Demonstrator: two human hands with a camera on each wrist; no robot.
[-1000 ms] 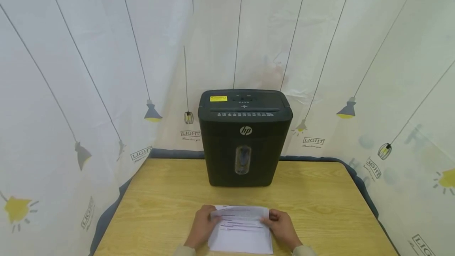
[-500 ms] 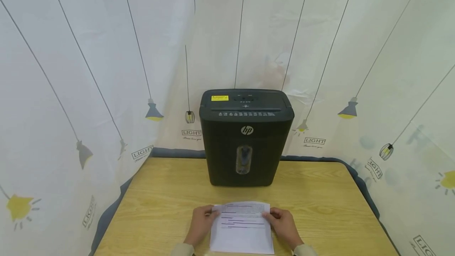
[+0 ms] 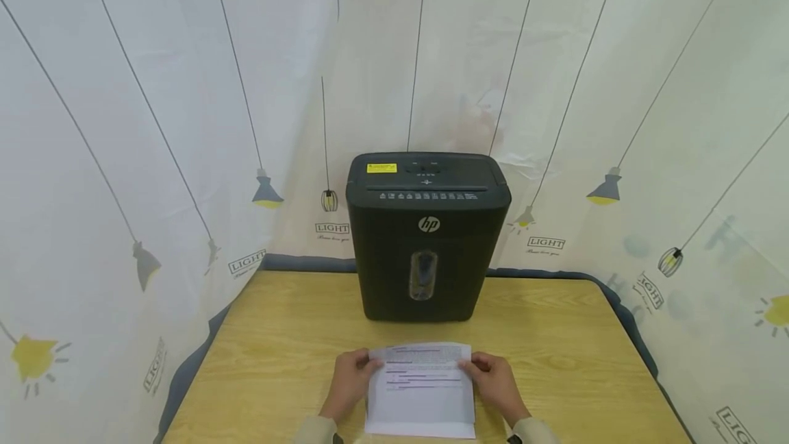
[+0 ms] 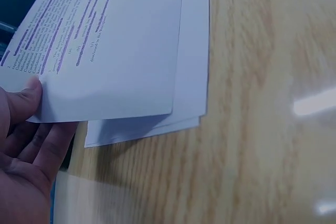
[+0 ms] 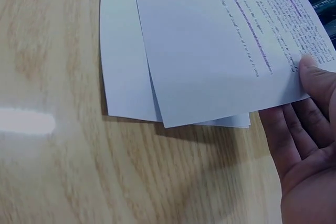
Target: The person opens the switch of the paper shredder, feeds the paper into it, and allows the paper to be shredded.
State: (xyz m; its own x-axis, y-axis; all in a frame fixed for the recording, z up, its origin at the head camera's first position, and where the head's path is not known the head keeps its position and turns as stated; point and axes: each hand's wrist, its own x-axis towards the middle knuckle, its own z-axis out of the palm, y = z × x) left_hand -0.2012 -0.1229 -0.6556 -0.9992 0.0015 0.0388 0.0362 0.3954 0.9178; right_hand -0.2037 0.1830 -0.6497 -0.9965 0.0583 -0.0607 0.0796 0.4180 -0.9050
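Observation:
A printed white sheet [image 3: 423, 375] with purple-marked text is lifted at its far edge above a small stack of white paper [image 3: 421, 418] on the wooden table [image 3: 277, 348]. My left hand [image 3: 351, 379] pinches the sheet's left edge, thumb on top [image 4: 29, 95]. My right hand [image 3: 493, 379] pinches its right edge, thumb on top [image 5: 315, 69]. The sheet [image 4: 105, 45] and the stack under it [image 4: 194, 77] show in the left wrist view; the same sheet [image 5: 226, 51] and stack [image 5: 123, 72] show in the right wrist view. A black HP paper shredder [image 3: 427, 235] stands behind the paper.
White curtains [image 3: 154, 122] printed with lamps close in the table on the left, back and right. Bare table surface lies to either side of the paper and the shredder. A dark cloth edge [image 3: 296, 264] runs along the table's far side.
The sheet's far edge has risen higher off the stack and toward the shredder, with both hands moving slightly forward along with it.

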